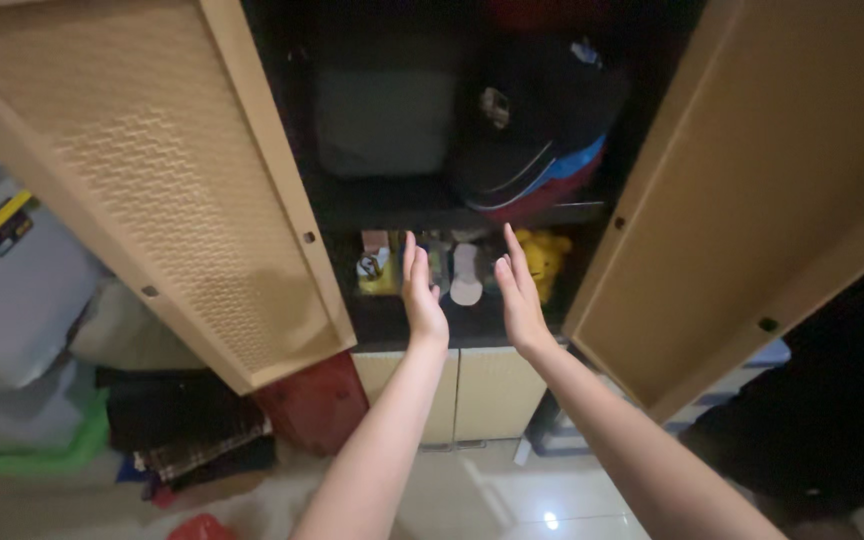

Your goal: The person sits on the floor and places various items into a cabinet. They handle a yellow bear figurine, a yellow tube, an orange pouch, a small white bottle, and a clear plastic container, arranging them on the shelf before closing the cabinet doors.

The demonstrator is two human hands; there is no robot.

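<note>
Two hands [472, 295], open, near yellow toy [542, 260]

hands – 2 [422, 295] | cabinet doors – 2 open [152, 170] | yellow plush toy – 1 [542, 260]

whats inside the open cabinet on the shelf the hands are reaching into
Beyond the left hand and right hand, the lower shelf holds a yellow plush toy, a white oval thing and small items. The hands and the dark hide the rest.
</note>
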